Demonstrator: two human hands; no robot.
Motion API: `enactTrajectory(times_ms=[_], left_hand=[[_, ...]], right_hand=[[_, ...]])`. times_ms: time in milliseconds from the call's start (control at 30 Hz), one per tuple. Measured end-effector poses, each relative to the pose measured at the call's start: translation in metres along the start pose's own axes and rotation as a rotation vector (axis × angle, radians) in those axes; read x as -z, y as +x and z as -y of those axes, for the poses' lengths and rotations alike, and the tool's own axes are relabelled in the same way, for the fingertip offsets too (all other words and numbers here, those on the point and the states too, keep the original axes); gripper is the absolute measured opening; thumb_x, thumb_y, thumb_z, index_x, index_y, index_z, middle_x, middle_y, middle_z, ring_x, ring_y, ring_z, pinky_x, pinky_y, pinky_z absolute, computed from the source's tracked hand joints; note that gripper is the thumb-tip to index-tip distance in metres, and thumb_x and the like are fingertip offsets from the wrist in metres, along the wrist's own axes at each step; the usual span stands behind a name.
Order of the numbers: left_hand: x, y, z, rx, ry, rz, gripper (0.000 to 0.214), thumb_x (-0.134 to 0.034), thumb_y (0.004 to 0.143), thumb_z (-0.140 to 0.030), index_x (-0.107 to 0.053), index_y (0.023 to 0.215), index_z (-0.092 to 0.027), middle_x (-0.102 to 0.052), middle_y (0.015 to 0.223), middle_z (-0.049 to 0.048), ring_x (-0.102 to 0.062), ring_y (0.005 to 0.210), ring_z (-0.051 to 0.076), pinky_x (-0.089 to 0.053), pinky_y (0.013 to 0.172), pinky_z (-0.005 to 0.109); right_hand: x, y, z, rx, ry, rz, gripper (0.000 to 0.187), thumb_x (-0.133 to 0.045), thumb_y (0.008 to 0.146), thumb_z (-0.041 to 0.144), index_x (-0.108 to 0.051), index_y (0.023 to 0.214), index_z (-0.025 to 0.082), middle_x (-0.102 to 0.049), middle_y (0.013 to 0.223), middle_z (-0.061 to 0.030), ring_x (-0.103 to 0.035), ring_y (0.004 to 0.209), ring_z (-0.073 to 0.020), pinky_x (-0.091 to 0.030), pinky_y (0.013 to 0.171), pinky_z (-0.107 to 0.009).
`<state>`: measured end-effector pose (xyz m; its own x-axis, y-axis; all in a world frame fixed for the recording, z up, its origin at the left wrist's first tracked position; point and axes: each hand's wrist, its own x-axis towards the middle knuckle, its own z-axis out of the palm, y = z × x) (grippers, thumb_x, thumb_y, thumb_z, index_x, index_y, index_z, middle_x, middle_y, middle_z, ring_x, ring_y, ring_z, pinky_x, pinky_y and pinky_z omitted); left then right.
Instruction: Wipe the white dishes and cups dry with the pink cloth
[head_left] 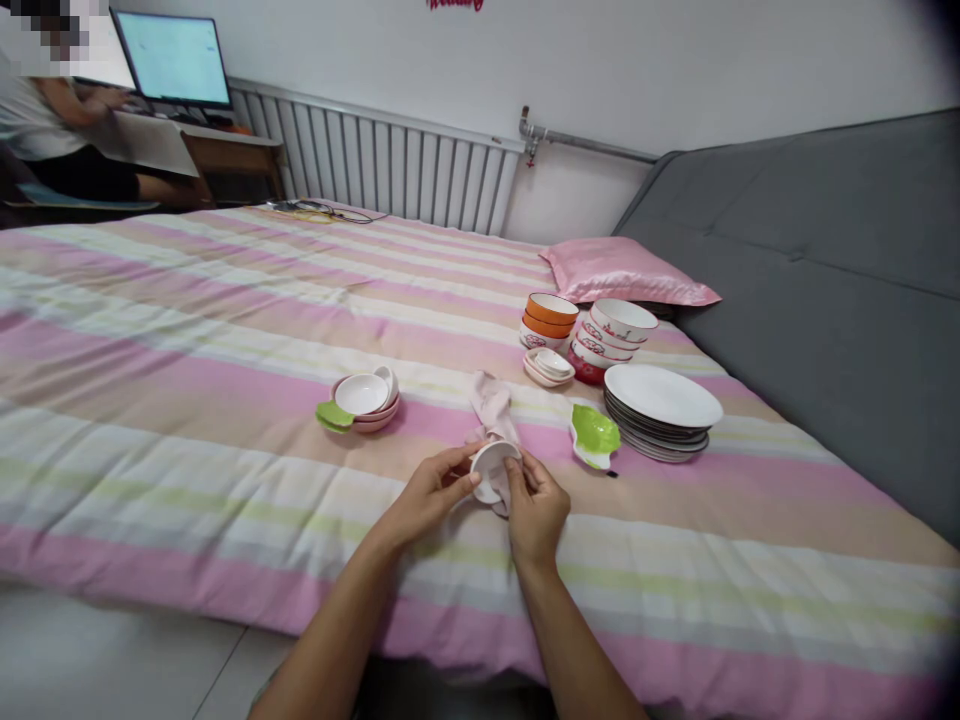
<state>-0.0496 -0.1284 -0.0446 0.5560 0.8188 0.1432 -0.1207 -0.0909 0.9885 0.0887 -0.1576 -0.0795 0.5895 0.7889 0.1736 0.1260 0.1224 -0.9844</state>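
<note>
Between my hands is a small white dish, tilted so its inside faces me. My left hand grips its left rim with thumb and fingers. A pale pink cloth trails behind the dish, and part of it lies inside under my right hand, whose fingers press it on the right side. Left of my hands sits a small pile of white and pink dishes with a green leaf-shaped handle. On the right lies a green and white leaf-shaped dish.
Stacked plates, patterned bowls, orange bowls and small nested dishes stand at the right on the striped bedspread. Behind them are a pink pillow and grey headboard. A person sits at a desk, far left.
</note>
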Motion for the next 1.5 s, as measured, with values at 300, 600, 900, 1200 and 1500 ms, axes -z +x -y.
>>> enactTrajectory(times_ms=[300, 600, 900, 1200, 1500], left_hand=[[-0.006, 0.002, 0.004, 0.003, -0.107, -0.089, 0.054, -0.061, 0.08, -0.033, -0.05, 0.13, -0.015, -0.064, 0.107, 0.0131, -0.058, 0.094, 0.024, -0.049, 0.08, 0.038], [-0.016, 0.004, 0.006, 0.022, -0.224, -0.22, 0.054, -0.067, 0.075, -0.031, -0.055, 0.124, -0.014, -0.064, 0.106, 0.0136, -0.058, 0.088, 0.021, -0.052, 0.077, 0.037], [-0.018, 0.004, 0.006, -0.001, -0.228, -0.213, 0.051, -0.069, 0.072, -0.029, -0.059, 0.121, -0.015, -0.065, 0.105, 0.0127, -0.057, 0.096, 0.023, -0.05, 0.08, 0.034], [-0.016, 0.004, 0.008, -0.027, -0.102, -0.149, 0.047, -0.067, 0.074, -0.028, -0.06, 0.12, -0.017, -0.066, 0.1, 0.0113, -0.059, 0.092, 0.022, -0.048, 0.081, 0.034], [-0.011, 0.002, 0.008, -0.027, 0.022, -0.137, 0.048, -0.063, 0.077, -0.034, -0.058, 0.122, -0.016, -0.061, 0.091, 0.0082, -0.055, 0.08, 0.017, -0.045, 0.073, 0.03]], right_hand=[[-0.002, -0.002, 0.006, -0.03, 0.096, 0.01, 0.043, -0.06, 0.076, 0.04, -0.051, 0.109, 0.015, -0.07, 0.095, -0.0122, -0.068, 0.082, -0.0219, -0.054, 0.07, -0.033], [-0.004, 0.001, 0.0, 0.005, 0.128, 0.047, 0.039, -0.056, 0.077, 0.038, -0.055, 0.109, 0.015, -0.065, 0.11, -0.013, -0.063, 0.099, -0.0223, -0.05, 0.081, -0.034], [-0.002, 0.005, -0.007, 0.004, 0.042, 0.004, 0.039, -0.058, 0.076, 0.038, -0.062, 0.104, 0.012, -0.069, 0.099, -0.0131, -0.066, 0.086, -0.0229, -0.051, 0.074, -0.032], [-0.001, 0.006, -0.01, 0.003, 0.078, -0.033, 0.039, -0.058, 0.076, 0.039, -0.066, 0.102, 0.011, -0.071, 0.096, -0.0134, -0.067, 0.081, -0.0227, -0.052, 0.072, -0.031], [-0.001, 0.004, -0.006, 0.0, 0.091, 0.016, 0.038, -0.058, 0.077, 0.038, -0.065, 0.103, 0.012, -0.071, 0.097, -0.0119, -0.066, 0.082, -0.0221, -0.051, 0.075, -0.032]])
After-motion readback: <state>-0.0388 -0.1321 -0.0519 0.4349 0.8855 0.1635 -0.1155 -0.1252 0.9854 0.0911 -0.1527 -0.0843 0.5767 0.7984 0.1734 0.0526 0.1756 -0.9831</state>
